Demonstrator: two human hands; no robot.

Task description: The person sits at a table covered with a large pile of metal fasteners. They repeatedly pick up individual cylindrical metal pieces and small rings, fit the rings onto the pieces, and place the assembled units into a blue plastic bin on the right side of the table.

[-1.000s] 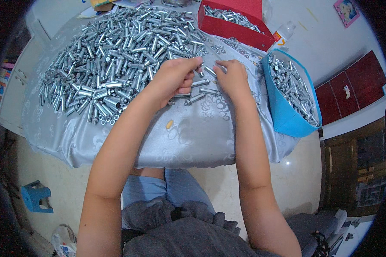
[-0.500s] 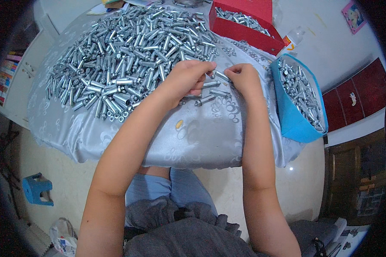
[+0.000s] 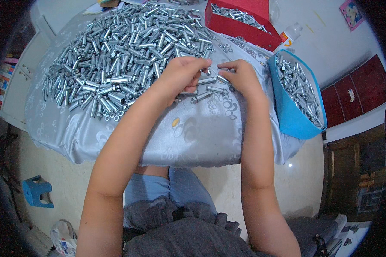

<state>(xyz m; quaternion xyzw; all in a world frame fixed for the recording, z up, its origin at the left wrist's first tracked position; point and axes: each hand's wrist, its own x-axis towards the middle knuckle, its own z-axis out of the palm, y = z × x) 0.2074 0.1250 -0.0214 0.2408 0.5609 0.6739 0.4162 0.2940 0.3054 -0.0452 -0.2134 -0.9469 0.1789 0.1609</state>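
My left hand [image 3: 182, 76] is closed, its thumb and index finger pinched on a small metal piece [image 3: 209, 70], too small to name. In my right hand [image 3: 243, 79], a silver expansion anchor bolt [image 3: 225, 80] shows under the thumb, partly hidden by the fingers. The right index finger stretches toward the left fingertips, with a small gap between the hands. Below them, several loose anchor bolts [image 3: 216, 90] lie on the shiny grey tablecloth [image 3: 210, 137]. A large heap of such bolts [image 3: 124, 55] spreads beside and beyond my left hand.
A blue fabric bin [image 3: 294, 127] full of bolts stands at the table's right edge. Farther back is an open red box [image 3: 244, 32] with more bolts, near a plastic bottle [image 3: 291, 34]. Small metal parts [image 3: 244, 46] lie before the box. A blue stool [image 3: 37, 191] stands on the floor.
My right index finger has straightened and come off the bolt's end. The bolt has shifted away from my left fingertips, toward my right palm. The whole view has shifted slightly.
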